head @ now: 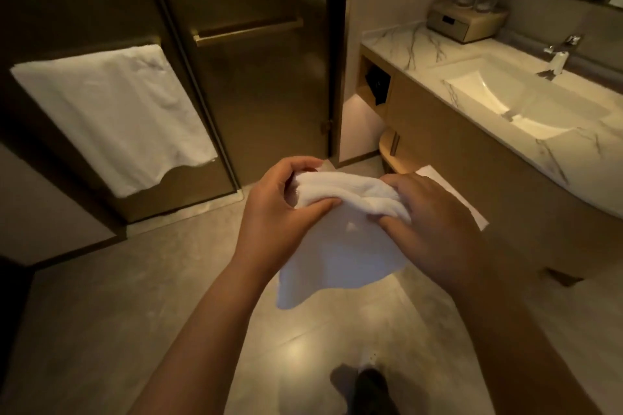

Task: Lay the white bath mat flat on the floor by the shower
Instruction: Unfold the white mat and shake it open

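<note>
White bath mat (337,246) hangs bunched at centre frame, my left hand (269,219) and right hand (435,229) pinching its top edge; released now, I'd expect it to land crumpled, short of the shower door (256,84) at twelve o'clock.

1. A white towel (111,118) hangs on the bar of a dark glass door.
2. A marble tabletop (401,40) holds a sink (505,101) with a chrome tap (559,54).
3. A beige box (467,22) stands at the tabletop's far end.
</note>
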`<state>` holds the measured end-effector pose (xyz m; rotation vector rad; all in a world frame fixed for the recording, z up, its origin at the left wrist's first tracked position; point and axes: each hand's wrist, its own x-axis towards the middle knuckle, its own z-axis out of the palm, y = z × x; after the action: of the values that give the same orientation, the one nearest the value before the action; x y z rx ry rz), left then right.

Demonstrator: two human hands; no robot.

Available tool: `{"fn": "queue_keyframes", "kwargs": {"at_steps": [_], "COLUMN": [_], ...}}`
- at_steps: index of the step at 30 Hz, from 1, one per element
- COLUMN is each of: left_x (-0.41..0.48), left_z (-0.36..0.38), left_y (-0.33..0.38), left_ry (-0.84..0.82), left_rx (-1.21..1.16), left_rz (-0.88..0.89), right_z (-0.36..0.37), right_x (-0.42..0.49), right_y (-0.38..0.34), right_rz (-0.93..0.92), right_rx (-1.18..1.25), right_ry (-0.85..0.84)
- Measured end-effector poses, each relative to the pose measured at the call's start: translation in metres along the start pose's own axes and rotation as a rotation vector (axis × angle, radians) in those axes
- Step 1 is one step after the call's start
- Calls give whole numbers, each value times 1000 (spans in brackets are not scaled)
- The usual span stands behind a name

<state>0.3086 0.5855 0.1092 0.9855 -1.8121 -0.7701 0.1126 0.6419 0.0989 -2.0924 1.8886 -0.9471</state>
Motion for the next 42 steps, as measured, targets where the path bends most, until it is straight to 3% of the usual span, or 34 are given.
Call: {"fn": "queue_keyframes", "kwargs": {"at_steps": [3,9,12,21,27,34,42], "left_x": [-43,-88,-104,-143,-161,-167,-167], "left_z": [-25,-50,-45,15,42,42,21], "left_y": [2,21,32,82,109,127,128], "left_ry": [-26,-256,-179,-17,-43,-60,-198], "left_rx": [-30,7,134,201,202,249,209], "left_rz": [-39,-193,-146,12,80,194,97], "right_z": [2,-19,-33,-77,-98,-112,-98], "right_x": [-30,-77,-94,-143,-166,-170,-168], "right_y": [-30,-59,-62,-37,-38,-51,-72], "right_rz": [-2,-11,-20,2,-38,-161,-136], "right_rx": [-12,-25,-39,188,236,77,5], "right_ry": [9,13,-19,-150,-56,-48,140]}}
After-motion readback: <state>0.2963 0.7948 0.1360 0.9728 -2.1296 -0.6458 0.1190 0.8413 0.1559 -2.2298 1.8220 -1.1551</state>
